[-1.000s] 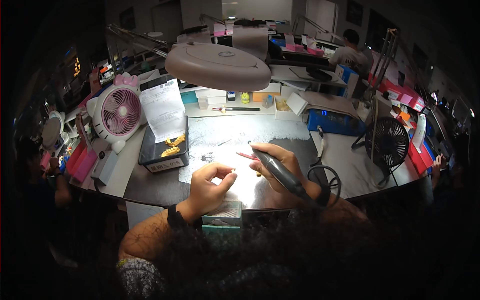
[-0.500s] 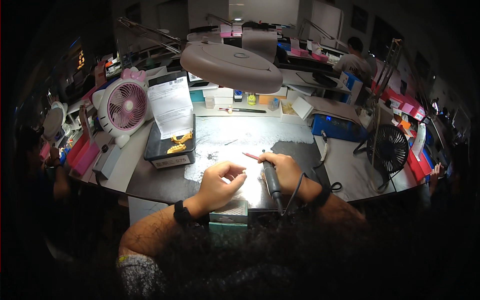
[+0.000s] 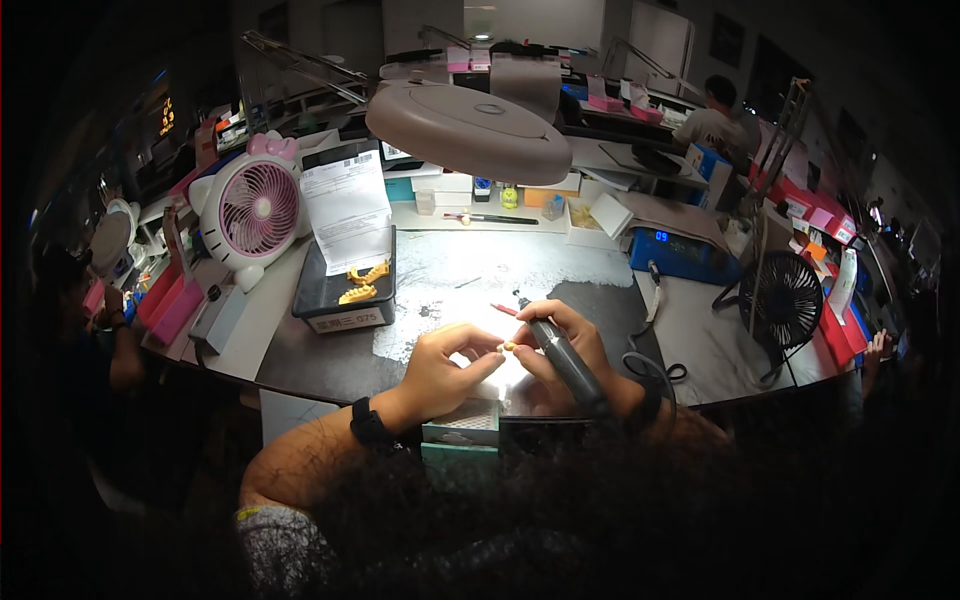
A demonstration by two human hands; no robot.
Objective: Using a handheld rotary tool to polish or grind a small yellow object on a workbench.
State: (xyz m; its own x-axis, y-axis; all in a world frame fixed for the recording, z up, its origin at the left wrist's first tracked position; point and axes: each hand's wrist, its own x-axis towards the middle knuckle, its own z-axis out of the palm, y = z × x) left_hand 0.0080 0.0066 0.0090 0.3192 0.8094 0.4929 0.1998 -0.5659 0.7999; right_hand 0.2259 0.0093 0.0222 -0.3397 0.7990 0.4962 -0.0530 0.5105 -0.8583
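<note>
Left hand (image 3: 440, 368) pinched shut on a small pale piece (image 3: 509, 347), held just above the surface (image 3: 310, 355) near its front edge. Right hand (image 3: 560, 345) wrapped around a dark rotary handpiece (image 3: 563, 352), tip close to the piece; contact not clear. Black wristband on left wrist. Behind the hands, white dust patch. Further left, black tray (image 3: 345, 295) holding yellow dental models, paper sheet propped on it. Pink fan (image 3: 255, 208) far left. Round lamp head (image 3: 470, 128) overhead.

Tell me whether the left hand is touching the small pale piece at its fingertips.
Touching. The head view shows the left hand pinching the small pale piece between fingertips, no gap visible, beside the right hand holding the dark handpiece.
</note>
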